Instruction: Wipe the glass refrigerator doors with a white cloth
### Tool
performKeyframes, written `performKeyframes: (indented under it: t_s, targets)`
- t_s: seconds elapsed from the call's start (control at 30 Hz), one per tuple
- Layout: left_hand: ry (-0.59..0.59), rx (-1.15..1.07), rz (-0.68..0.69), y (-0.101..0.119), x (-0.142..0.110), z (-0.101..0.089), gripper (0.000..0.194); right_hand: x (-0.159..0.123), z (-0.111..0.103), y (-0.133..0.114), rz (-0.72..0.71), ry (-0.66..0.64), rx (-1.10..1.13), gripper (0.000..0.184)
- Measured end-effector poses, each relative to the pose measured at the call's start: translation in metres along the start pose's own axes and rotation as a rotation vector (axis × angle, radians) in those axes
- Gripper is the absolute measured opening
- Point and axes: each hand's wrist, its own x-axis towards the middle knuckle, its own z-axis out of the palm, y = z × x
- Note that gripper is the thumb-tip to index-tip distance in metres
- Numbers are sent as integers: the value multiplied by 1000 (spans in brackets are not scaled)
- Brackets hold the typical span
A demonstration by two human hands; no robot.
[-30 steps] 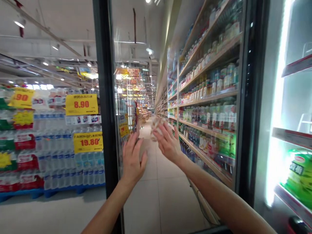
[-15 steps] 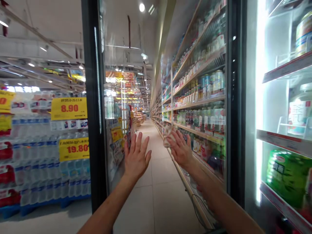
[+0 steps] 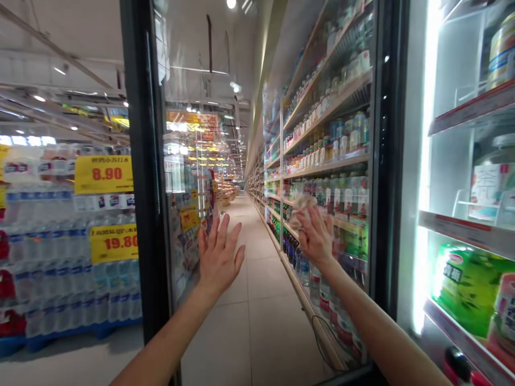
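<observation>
In front of me stands a glass cooler door (image 3: 265, 327) with a dark frame (image 3: 140, 177). My left hand (image 3: 219, 252) lies against the glass, fingers spread and nothing in it. To its right, my right hand (image 3: 317, 236) presses a crumpled pale cloth (image 3: 302, 212) to the pane. Its fingers are bent over the cloth, which pokes out at their upper left. Shelved bottles and a long aisle show in the glass behind both hands.
At right, the lit cooler shelves (image 3: 462, 228) hold a green package (image 3: 469, 284) and a white-labelled bottle (image 3: 488, 185). Packs of bottled water (image 3: 72, 268) with a yellow price sign (image 3: 105, 174) are stacked at left. A dark cable (image 3: 317, 343) hangs low.
My right hand has slid the cloth to the right and slightly upward across the glass. My left hand stays flat in nearly the same place. The view has shifted slightly.
</observation>
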Motion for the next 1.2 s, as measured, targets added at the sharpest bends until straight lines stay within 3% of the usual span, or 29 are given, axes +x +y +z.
performKeyframes:
  t_s: [0.1,0.17,0.23,0.37,0.43,0.5,0.6,0.63,0.7,0.83,0.9,0.93,1.0,1.1,1.13,1.2]
  targets:
    - [40,-10,14,-9,17,-4,50,16,-4,40,439,160,-31,47]
    - [72,7,-9,-16,31,-5,54,30,-3,49,641,230,-22,49]
    - [86,28,-29,-20,41,-4,56,37,1,34,569,215,-2,48]
    - [80,42,-31,-23,46,-1,55,28,7,-20,30,50,44,43]
    - [75,43,-28,-24,44,-1,55,23,6,-23,-123,1,47,42]
    - [74,48,-17,-24,42,-2,55,23,3,-4,-22,49,23,43]
    - [76,57,-16,-23,42,-3,56,37,3,28,390,216,-10,46]
    - [81,58,-20,-23,42,-3,56,43,5,30,464,245,-6,46]
    - [83,56,-27,-22,42,-2,56,51,9,15,426,234,18,46]
    - [68,43,-31,-22,42,-2,56,48,13,-51,-55,37,83,43]
    - [70,40,-25,-23,41,-3,56,45,12,-65,-244,-40,95,42]
    - [73,40,-21,-24,41,-3,56,46,11,-63,-266,-41,90,41]
    - [78,39,-14,-24,41,-4,54,51,9,-44,-126,38,59,41]
    - [72,32,-20,-25,40,-5,51,67,12,-14,252,218,23,43]
    - [70,29,-24,-25,40,-5,51,72,14,-13,316,246,26,44]
    - [67,28,-27,-26,40,-6,51,76,17,-29,276,221,54,45]
